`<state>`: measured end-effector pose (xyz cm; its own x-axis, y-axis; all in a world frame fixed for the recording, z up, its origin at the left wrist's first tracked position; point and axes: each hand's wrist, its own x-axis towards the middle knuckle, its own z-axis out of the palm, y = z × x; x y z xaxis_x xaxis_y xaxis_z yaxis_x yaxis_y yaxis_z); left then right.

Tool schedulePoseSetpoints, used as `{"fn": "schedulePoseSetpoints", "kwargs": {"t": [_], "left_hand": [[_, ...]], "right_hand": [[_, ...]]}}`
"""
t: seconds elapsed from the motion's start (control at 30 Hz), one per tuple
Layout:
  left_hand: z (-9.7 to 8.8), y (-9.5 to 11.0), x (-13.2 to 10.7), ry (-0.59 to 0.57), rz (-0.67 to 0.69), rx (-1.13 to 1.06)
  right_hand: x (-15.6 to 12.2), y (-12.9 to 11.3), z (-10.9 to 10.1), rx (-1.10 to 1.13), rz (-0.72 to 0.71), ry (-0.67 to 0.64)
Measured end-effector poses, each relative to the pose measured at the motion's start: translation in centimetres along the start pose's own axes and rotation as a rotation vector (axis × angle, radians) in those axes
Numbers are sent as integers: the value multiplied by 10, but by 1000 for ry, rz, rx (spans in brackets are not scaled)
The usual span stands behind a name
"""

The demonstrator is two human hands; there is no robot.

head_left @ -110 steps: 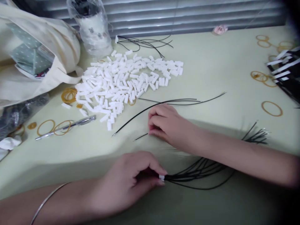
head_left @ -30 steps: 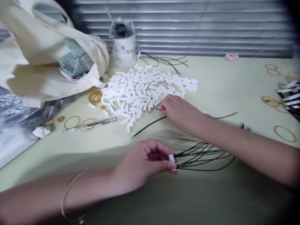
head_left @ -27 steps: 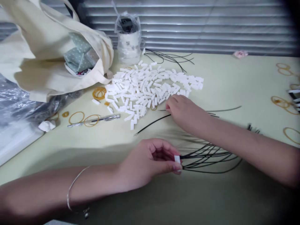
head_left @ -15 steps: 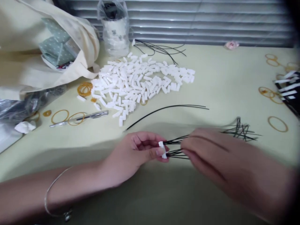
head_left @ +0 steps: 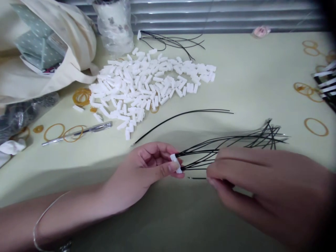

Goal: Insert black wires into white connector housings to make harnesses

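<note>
My left hand (head_left: 154, 164) pinches a white plastic connector housing (head_left: 175, 163) between thumb and fingers. Several black wires (head_left: 199, 143) run out of the housing to the right, in two groups, and their far ends fan out and cross on the table. My right hand (head_left: 252, 182) is closed on a single black wire (head_left: 196, 178), whose metal-tipped end points left, just below and apart from the housing. The rest of that wire is hidden behind the hand. Beyond my left hand a loose black wire (head_left: 181, 112) lies curved on the table.
A heap of white connector housings (head_left: 147, 80) covers the middle of the table. Around it are a pen (head_left: 78, 133), rubber bands (head_left: 81, 97), a cloth bag (head_left: 81, 63), a plastic-wrapped cup (head_left: 114, 26) and a wired connector (head_left: 170, 39). Blinds (head_left: 223, 15) line the back.
My right hand has drawn back from the wires near the housing and now holds one wire with its end showing. The view has shifted slightly; my left hand keeps its pinch.
</note>
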<state>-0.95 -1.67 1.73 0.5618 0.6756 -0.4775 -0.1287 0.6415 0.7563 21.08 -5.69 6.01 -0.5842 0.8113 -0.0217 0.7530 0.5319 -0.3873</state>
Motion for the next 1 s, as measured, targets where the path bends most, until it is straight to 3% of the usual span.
{"fn": "schedulePoseSetpoints", "kwargs": {"t": [0.2,0.43,0.73,1.0], "left_hand": [[0,0,0,11,-16,11],[1,1,0,16,-27,21],[2,2,-1,16,-19,18],[2,2,0,35,-25,16]], "right_hand": [[13,7,10,55,-25,26],[17,9,7,121,-32,-5],[25,11,3,210,65,-112],[28,4,6,280,141,-101]]}}
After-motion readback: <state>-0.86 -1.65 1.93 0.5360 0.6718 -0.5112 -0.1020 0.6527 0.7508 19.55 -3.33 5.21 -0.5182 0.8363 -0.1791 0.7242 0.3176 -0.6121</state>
